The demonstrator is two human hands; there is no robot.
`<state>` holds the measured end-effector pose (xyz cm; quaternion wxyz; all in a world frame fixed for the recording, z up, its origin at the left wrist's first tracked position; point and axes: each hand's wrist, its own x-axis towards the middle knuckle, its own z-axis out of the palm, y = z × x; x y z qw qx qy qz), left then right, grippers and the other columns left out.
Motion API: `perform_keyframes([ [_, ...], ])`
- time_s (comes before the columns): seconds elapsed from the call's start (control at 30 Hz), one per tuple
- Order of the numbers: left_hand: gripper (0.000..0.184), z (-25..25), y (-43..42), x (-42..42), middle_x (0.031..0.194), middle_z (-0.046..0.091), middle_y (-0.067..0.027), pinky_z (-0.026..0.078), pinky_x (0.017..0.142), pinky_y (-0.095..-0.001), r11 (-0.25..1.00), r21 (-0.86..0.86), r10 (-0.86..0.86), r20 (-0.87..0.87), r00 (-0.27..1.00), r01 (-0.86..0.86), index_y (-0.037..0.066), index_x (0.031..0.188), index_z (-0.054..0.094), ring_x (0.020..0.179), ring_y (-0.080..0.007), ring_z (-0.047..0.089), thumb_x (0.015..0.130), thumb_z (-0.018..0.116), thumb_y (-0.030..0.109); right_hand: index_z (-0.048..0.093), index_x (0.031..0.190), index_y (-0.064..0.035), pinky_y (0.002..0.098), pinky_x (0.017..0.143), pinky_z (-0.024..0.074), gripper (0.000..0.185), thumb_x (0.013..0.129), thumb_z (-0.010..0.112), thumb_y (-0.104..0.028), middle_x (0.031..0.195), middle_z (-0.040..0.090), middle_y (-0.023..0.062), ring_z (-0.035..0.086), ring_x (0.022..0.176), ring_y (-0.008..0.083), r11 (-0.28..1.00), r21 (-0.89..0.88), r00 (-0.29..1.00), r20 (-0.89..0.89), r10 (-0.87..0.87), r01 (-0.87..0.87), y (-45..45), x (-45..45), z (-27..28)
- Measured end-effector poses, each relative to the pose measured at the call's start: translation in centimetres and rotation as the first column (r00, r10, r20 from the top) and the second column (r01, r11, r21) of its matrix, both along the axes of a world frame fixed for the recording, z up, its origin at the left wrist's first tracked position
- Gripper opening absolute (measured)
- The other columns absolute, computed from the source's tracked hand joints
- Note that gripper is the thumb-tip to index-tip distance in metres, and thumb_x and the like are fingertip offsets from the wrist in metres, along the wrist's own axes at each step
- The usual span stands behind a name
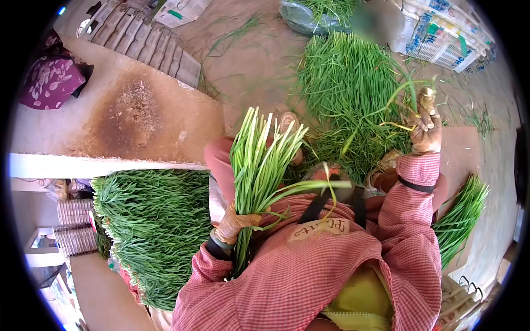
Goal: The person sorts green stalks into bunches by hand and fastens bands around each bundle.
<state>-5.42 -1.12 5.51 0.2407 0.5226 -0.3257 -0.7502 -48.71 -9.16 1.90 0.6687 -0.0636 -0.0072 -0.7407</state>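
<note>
My gloved left hand (234, 225) is wrapped round a bunch of chives (256, 160), pale cut ends pointing up and away from my body. A few loose leaves hang out of the bunch toward the right, across my lap. My right hand (426, 127), also gloved, is raised at the right with its fingers closed on a few thin chive leaves (396, 126), some yellowed. Between and beyond my feet lies a wide heap of loose chives (348, 77), which the right hand is beside.
A large stack of chives (160, 237) stands at my left, below a stained ledge (72, 132). Another chive bundle (464, 215) lies on a board at my right. Plastic crates (441, 41) stand at the far right, more crates (138, 38) at the far left.
</note>
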Motion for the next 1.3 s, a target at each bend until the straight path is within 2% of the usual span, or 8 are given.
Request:
perform_keyframes([
  [0.1, 0.047, 0.1, -0.4, -0.8, 0.096, 0.061, -0.0073, 0.045, 0.078, -0.0255, 0.995, -0.101, 0.035, 0.083, 0.996, -0.026, 0.004, 0.111, 0.051, 0.087, -0.0150, 0.057, 0.067, 0.062, -0.009, 0.039, 0.114, -0.0008, 0.0257, 0.064, 0.0443, 0.042, 0.084, 0.047, -0.028, 0.095, 0.048, 0.0119, 0.044, 0.070, 0.0155, 0.885, 0.401, 0.589, -0.783, 0.199, 0.235, -1.6, 1.0, -5.1],
  [0.17, 0.049, -1.2, -0.2, -1.7, 0.097, 0.061, -0.0065, 0.045, 0.078, -0.0256, 0.968, -0.250, 0.073, 0.142, 0.987, -0.035, 0.003, 0.113, 0.049, 0.088, -0.0149, 0.057, 0.068, 0.062, -0.007, 0.024, 0.131, -0.0040, 0.0396, 0.093, 0.0382, 0.076, 0.077, 0.052, -0.049, 0.127, 0.036, 0.0229, 0.038, 0.116, 0.0317, 0.763, 0.506, -0.647, -0.433, 0.627, 0.401, -2.1, 6.9, -6.8],
  [0.27, 0.078, -4.3, -0.1, -3.8, 0.106, 0.056, -0.0122, 0.047, 0.072, -0.0290, 0.714, -0.634, 0.215, 0.601, 0.770, 0.295, 0.004, 0.131, 0.029, 0.083, -0.0173, 0.059, 0.063, 0.068, 0.003, 0.025, 0.131, -0.0052, 0.0413, 0.091, 0.0393, 0.088, 0.071, 0.044, -0.066, 0.123, 0.042, 0.0188, 0.043, 0.112, 0.0312, 0.617, 0.664, 0.472, -0.421, 0.775, -0.422, 0.9, 15.0, -11.5],
  [0.4, 0.107, -2.3, 0.9, -7.5, 0.130, 0.035, -0.0183, 0.033, 0.090, -0.0431, 0.457, -0.113, 0.040, 0.994, 0.106, 0.882, -0.004, 0.133, 0.009, 0.104, -0.0328, 0.047, 0.052, 0.075, 0.015, 0.032, 0.128, -0.0058, 0.0424, 0.088, 0.0417, 0.088, 0.069, 0.040, -0.072, 0.117, 0.048, 0.0170, 0.048, 0.106, 0.0304, 0.684, 0.307, 0.735, 0.090, 0.672, -0.662, 0.6, 19.6, -9.3],
  [0.5, 0.100, 3.9, -3.9, -2.9, 0.137, 0.022, -0.0202, 0.018, 0.104, -0.0354, 0.656, -0.445, -0.401, 0.479, 0.781, 0.610, 0.003, 0.136, 0.010, 0.127, -0.0245, 0.023, 0.059, 0.074, 0.009, 0.037, 0.124, -0.0061, 0.0428, 0.085, 0.0438, 0.085, 0.070, 0.038, -0.071, 0.113, 0.051, 0.0165, 0.051, 0.102, 0.0297, 0.756, 0.059, 0.752, 0.185, 0.633, -0.652, -0.1, 19.7, -8.2],
  [0.87, 0.079, -7.2, -4.4, -7.5, 0.124, 0.044, -0.0088, 0.033, 0.095, -0.0317, 0.855, 0.129, -0.368, -0.529, 0.764, 0.502, 0.003, 0.129, 0.033, 0.112, -0.0191, 0.043, 0.062, 0.075, 0.011, 0.045, 0.115, -0.0058, 0.0216, 0.036, 0.0329, 0.035, 0.090, 0.041, -0.030, 0.056, 0.037, -0.0023, 0.033, 0.042, 0.0080, 0.718, 0.303, 0.737, -0.068, 0.672, -0.627, -7.8, 15.2, -6.2],
  [1.07, 0.070, -6.7, -2.6, -6.3, 0.119, 0.048, -0.0127, 0.038, 0.092, -0.0328, 0.946, 0.255, -0.075, -0.431, 0.899, 0.201, 0.001, 0.126, 0.034, 0.106, -0.0223, 0.049, 0.064, 0.066, 0.001, 0.056, 0.084, -0.0077, 0.0246, 0.039, 0.0382, 0.035, 0.088, 0.041, -0.039, 0.057, 0.048, 0.0018, 0.043, 0.046, 0.0081, 0.471, 0.376, 0.324, -0.927, 0.190, 0.798, -12.0, 1.3, -2.5],
  [1.3, 0.052, -6.1, -2.5, -7.4, 0.110, 0.055, -0.0109, 0.043, 0.086, -0.0312, 0.962, 0.237, -0.032, -0.390, 0.920, 0.134, 0.000, 0.117, 0.045, 0.097, -0.0205, 0.055, 0.068, 0.062, -0.004, 0.063, 0.078, -0.0001, 0.0229, 0.047, 0.0413, 0.035, 0.081, 0.057, -0.035, 0.059, 0.055, 0.0009, 0.050, 0.049, 0.0089, 0.812, 0.511, -0.120, -0.858, 0.499, -0.282, 1.3, 9.5, -1.6],
])
